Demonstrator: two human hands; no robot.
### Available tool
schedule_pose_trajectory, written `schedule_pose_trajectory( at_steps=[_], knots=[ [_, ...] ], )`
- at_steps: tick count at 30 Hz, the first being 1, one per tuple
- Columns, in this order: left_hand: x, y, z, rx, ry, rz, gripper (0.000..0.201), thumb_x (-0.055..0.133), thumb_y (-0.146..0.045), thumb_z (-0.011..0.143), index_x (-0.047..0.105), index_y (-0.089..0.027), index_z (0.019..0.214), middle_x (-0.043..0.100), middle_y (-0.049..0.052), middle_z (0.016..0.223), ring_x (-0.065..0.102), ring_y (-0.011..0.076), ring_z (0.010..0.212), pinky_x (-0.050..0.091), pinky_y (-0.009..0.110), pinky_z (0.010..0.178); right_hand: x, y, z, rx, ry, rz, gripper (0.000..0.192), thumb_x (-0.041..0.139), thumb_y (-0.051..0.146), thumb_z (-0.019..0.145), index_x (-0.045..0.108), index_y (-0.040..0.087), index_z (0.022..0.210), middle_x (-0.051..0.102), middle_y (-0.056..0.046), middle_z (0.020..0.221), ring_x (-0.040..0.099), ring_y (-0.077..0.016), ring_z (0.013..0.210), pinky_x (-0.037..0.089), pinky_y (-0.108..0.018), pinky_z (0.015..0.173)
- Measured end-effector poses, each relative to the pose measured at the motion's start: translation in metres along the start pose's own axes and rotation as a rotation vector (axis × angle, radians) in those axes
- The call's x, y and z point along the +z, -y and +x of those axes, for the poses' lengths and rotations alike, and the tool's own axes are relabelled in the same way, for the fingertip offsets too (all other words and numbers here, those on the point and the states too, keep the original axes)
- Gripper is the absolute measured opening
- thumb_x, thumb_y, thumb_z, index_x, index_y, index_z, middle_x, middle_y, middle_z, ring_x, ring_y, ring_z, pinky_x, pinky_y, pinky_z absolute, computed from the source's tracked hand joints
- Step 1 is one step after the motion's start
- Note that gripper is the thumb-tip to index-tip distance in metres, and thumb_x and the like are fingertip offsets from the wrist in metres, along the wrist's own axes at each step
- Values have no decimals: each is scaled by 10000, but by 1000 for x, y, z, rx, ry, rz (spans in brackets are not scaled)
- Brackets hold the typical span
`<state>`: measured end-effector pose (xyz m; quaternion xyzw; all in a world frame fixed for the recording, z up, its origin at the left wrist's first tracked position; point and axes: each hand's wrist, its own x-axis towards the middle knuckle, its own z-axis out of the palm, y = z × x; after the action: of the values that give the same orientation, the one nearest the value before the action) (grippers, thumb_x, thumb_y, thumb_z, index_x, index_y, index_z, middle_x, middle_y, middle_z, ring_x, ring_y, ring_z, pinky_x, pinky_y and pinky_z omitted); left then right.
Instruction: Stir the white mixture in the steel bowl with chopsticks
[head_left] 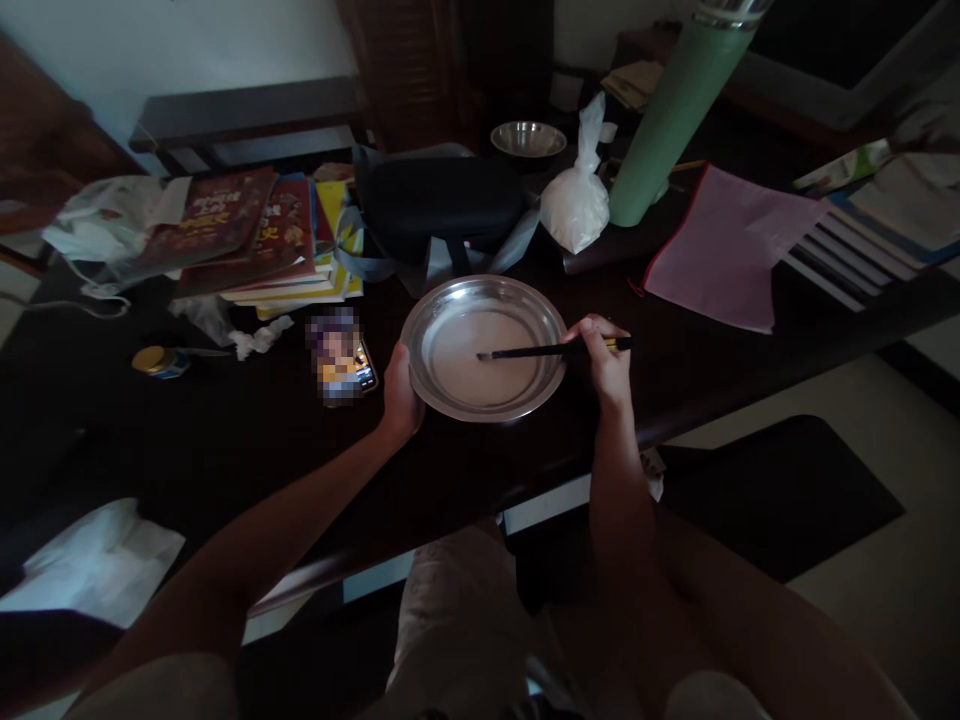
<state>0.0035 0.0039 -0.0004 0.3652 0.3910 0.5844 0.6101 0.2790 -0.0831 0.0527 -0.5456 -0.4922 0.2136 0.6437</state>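
A round metal plate [435, 310] with a pale liquid in it sits on the dark table near the front edge. My left hand [400, 395] grips the plate's left rim. My right hand [602, 360] holds dark chopsticks [536, 351] at the plate's right side. Their tips reach into the middle of the pale liquid.
A phone [341, 360] lies left of the plate. Behind it are a stack of books [255, 235], a black case [439, 200], a white plastic bag [576, 200], a green flask [679, 110], a small steel bowl [528, 138] and a pink sheet [727, 245]. A small jar [159, 361] stands far left.
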Motion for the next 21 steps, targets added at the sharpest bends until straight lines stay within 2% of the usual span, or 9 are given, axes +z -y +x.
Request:
schedule_pose_trajectory(
  at_steps=[4, 8, 12, 17, 21],
  knots=[
    [0, -2, 0, -15, -3, -5, 404, 722, -609, 998, 836, -247, 1136, 875, 47, 1228, 767, 285, 1295, 604, 427, 1157, 0, 1, 0, -7, 60, -8, 585, 726, 791, 920, 748, 276, 642, 731, -7, 707, 695, -197, 735, 562, -387, 765],
    [3, -4, -1, 2, 21, -5, 411, 753, -622, 972, 824, -235, 1091, 872, 55, 1213, 763, 296, 1301, 600, 430, 1168, -1, 1, 0, 11, 10, -27, 605, 676, 814, 939, 750, 277, 670, 721, -10, 695, 691, -203, 730, 566, -390, 760],
    [2, -2, 0, 1, 29, -13, 440, 764, -654, 945, 811, -229, 1049, 871, 61, 1188, 762, 305, 1302, 597, 448, 1173, -1, 2, 0, 24, 83, -24, 605, 696, 814, 923, 736, 273, 656, 725, -12, 708, 689, -199, 729, 559, -383, 743],
    [-2, 0, 1, -6, 26, -6, 431, 757, -658, 944, 810, -239, 1032, 869, 56, 1184, 757, 296, 1299, 592, 441, 1171, -1, 2, 0, 11, 12, -38, 607, 657, 800, 958, 735, 275, 662, 708, -9, 692, 676, -195, 716, 548, -378, 729],
    [-3, 0, 2, -13, 24, 3, 418, 768, -644, 943, 805, -239, 1038, 867, 48, 1191, 751, 286, 1303, 588, 429, 1175, -1, 1, 0, -16, 46, -37, 588, 699, 778, 942, 731, 272, 645, 724, -9, 711, 682, -193, 744, 552, -381, 762]
  ],
)
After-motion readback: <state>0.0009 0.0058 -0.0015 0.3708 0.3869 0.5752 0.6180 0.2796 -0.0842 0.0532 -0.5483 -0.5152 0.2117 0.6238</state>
